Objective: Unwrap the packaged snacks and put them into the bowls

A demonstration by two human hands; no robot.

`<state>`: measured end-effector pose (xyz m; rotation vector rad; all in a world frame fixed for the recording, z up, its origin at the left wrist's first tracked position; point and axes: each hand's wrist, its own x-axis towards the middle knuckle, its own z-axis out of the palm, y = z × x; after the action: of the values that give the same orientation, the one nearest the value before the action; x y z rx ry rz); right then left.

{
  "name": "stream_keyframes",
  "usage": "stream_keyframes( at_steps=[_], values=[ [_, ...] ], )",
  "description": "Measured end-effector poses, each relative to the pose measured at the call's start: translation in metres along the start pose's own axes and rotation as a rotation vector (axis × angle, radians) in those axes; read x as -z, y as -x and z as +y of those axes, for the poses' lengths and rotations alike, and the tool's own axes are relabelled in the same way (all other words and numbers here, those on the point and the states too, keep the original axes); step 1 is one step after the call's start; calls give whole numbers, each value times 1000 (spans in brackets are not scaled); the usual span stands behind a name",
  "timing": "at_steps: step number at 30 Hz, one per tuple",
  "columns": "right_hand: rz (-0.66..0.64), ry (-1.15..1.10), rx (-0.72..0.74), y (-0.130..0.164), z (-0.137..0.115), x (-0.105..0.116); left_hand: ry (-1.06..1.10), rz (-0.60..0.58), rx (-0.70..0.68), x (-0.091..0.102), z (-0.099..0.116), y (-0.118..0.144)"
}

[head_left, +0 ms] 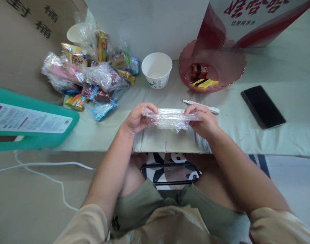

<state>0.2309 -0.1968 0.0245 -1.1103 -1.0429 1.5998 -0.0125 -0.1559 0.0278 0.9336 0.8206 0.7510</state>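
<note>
A bundle of clear plastic wrap (172, 117) is stretched between my two hands, just above the front part of the table. My left hand (141, 117) pinches its left end and my right hand (203, 120) its right end. Loose, crinkled film hangs below the middle. Whether anything lies inside the wrap I cannot tell. Behind my right hand lies a utility knife or similar slim tool with a pale handle (212, 109), partly covered by the fingers. A white paper bowl (157, 73) stands upright beyond the wrap.
Several wrapped snacks and crumpled film (101, 78) are heaped at the back left. A pink glass bowl (221, 73) holds a few packets. A phone (263, 106) lies at the right. A green container (35, 135) stands at the left edge; boxes (155, 27) line the back.
</note>
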Motion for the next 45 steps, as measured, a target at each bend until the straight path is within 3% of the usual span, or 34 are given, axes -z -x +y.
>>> stream_keyframes(
  at_steps=[3, 7, 9, 12, 14, 17, 20, 24, 27, 29, 32, 35, 37, 39, 41, 43, 45],
  values=[
    [-14, 59, 0, -2, 3, 3, -187, -9, -58, 6, -4, -3],
    [143, 121, -21, -9, 14, 1, -608, 154, -206, 12, -12, -10],
    [207, 122, -4, -12, 19, -1, -748, 298, -332, 12, -14, -13],
    [287, 147, 89, -13, 21, -5, -894, 647, -571, 6, -16, -13],
    [320, 189, 160, -11, 19, -8, -950, 732, -626, -4, -17, -10],
    [281, 229, 269, -6, 15, -14, -952, 574, -649, -24, -23, -6],
    [153, 108, 323, -1, 13, -20, -849, 382, -645, -37, -33, -10],
    [39, -184, 170, 0, 9, -24, -581, 138, -474, -41, -42, -21],
    [58, -305, 79, 1, 3, -24, -583, 125, -395, -40, -44, -23],
    [157, -288, 86, 3, -2, -20, -688, 244, -438, -36, -40, -20],
    [321, -240, 98, 6, -7, -11, -866, 519, -567, -26, -22, -14],
    [348, -221, 70, 9, -9, -4, -971, 866, -698, -21, 17, -19],
    [324, -197, 52, 10, -10, -3, -1047, 931, -735, -25, 49, -33],
    [289, -165, 42, 9, -10, -4, -1255, 898, -606, -34, 76, -55],
    [256, -142, 34, 8, -12, -6, -1500, 856, -320, -42, 94, -83],
    [230, -137, 21, 5, -13, -7, -1715, 745, -54, -45, 101, -114],
    [213, -134, 7, 3, -14, -8, -1740, 626, 50, -43, 100, -144]
  ],
)
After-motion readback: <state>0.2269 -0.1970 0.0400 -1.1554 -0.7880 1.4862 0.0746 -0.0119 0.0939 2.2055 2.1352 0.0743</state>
